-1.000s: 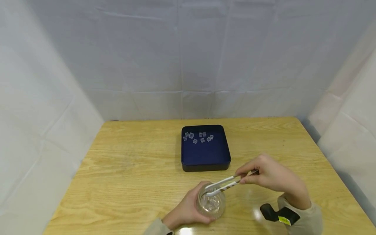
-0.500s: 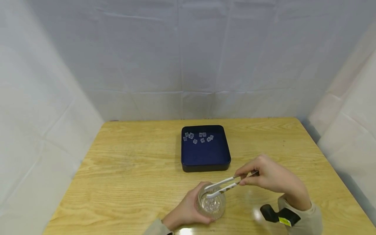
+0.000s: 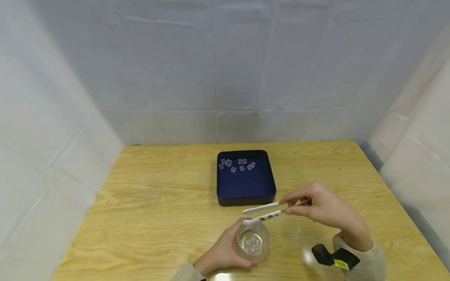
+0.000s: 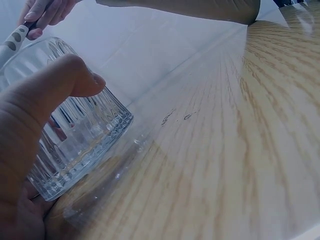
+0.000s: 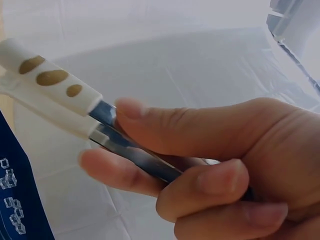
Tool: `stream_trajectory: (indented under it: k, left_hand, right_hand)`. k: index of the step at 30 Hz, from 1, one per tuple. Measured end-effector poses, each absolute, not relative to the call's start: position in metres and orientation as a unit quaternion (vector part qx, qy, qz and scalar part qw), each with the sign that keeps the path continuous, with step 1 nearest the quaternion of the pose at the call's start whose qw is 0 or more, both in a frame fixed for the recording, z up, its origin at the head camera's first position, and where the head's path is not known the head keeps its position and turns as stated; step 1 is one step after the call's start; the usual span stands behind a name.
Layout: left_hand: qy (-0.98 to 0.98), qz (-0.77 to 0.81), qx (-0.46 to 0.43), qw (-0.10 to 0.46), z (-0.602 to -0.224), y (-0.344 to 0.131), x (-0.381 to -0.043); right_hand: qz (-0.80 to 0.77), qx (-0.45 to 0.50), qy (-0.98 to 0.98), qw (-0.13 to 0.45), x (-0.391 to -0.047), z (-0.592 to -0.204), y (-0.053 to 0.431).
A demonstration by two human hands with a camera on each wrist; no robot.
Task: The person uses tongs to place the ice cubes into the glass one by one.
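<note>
Closest to the person, the L hand [image 3: 225,248] is wrapped round a clear, ribbed glass tumbler [image 3: 253,244], thumb on the near side, fingers on the far side, spread abt as wide as the glass itself. Tumbler's upright nr the front of a pale yellow wood-grain table [image 3: 154,218]; its base looks to be on the wood. Smth clear shows at the bottom; can't tell from here if it's loose pcs or cut pattern.

Off to the person's right, a black wrist device [image 3: 348,257] w/ a yellow label sits at the cuff of a beige sleeve [image 3: 370,261]. The R hand [image 3: 321,207] there pinches a pair of metal tongs w/ white, brown-spotted ends [image 3: 270,215] btwn thumb & index finger, other fingers curled in. Grip's narrow, only as wide as the metal shanks. The tongs' two arms stand apart, slanting twd the tumbler, nearer tip over its far rim as seen from the head; exact height unclear.

Just beyond: a square, shallow, dark-blue tray [image 3: 246,186] w/ rounded corners. Several small clear cubes [image 3: 242,168] lie scattered in its far half, some touching, others apart.

At the back, creased whitish sheeting [image 3: 218,70] hangs behind the table, more of it along both sides.
</note>
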State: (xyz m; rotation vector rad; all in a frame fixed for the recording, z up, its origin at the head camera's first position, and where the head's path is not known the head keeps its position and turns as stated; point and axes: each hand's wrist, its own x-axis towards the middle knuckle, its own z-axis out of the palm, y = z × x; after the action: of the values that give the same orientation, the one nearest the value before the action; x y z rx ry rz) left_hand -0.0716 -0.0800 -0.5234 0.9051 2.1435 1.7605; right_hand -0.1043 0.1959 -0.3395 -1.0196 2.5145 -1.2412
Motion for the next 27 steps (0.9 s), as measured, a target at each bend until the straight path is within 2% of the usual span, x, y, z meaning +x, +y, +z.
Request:
stream_trajectory:
  k: [9,27]
  left_hand:
    - [0.720,0.609,0.315,0.110,-0.522,-0.079,-0.072]
    - [0.726,0.610,0.294,0.120,-0.521,-0.079,-0.071]
  right_hand:
    - [-0.429,-0.254,0.864,0.070,-0.109,-0.341,0.192]
    - [-0.461,-0.133,0.877,-0.032,-0.131,-0.366,0.174]
